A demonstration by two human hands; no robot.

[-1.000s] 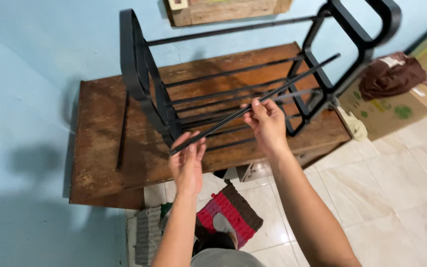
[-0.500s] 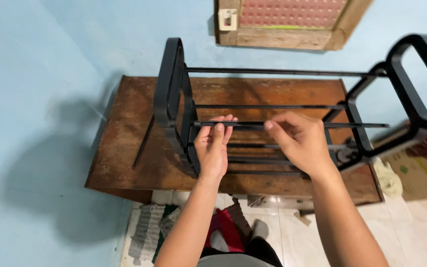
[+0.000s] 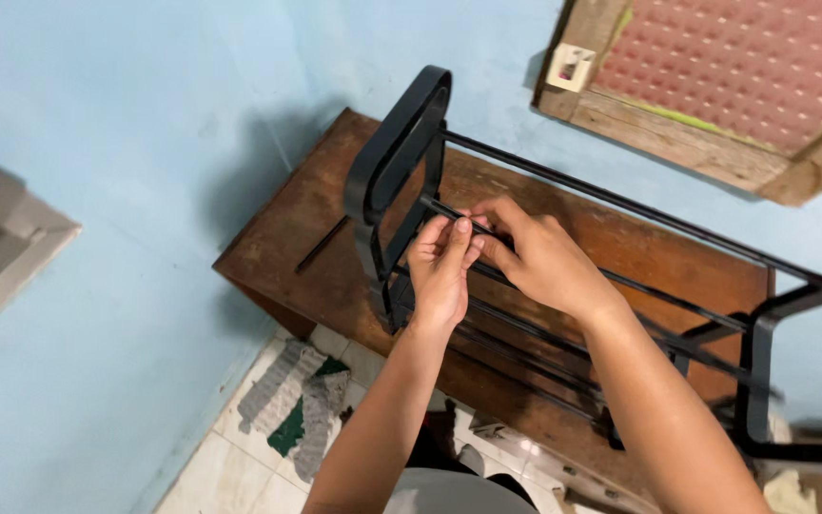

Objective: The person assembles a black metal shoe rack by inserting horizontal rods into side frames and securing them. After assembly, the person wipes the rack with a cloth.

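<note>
Both hands meet at the near end of a thin black rod [image 3: 620, 284], close to the looped black side frame [image 3: 394, 167] of a metal rack that stands on a worn brown wooden desk [image 3: 316, 243]. The left hand [image 3: 440, 271] pinches the rod between thumb and fingertips, its fingers closed on it just beside the frame. The right hand [image 3: 539, 257] touches the left, its fingers curled over the same rod from the other side and also closed on it. From the hands the rod runs off to the right toward the second side frame [image 3: 763, 381], which is partly cut off at the picture's edge. Another long rod [image 3: 620, 205] spans the rack higher up, and more rods lie lower, beneath the wrists. A short dark rod [image 3: 321, 245] lies loose on the desk, left of the frame. Behind the desk is a pale blue wall [image 3: 145, 143], with a wood-framed panel [image 3: 715, 86] of pinkish dimpled material at upper right. Folded rags [image 3: 297, 409] lie on the tiled floor below.
</note>
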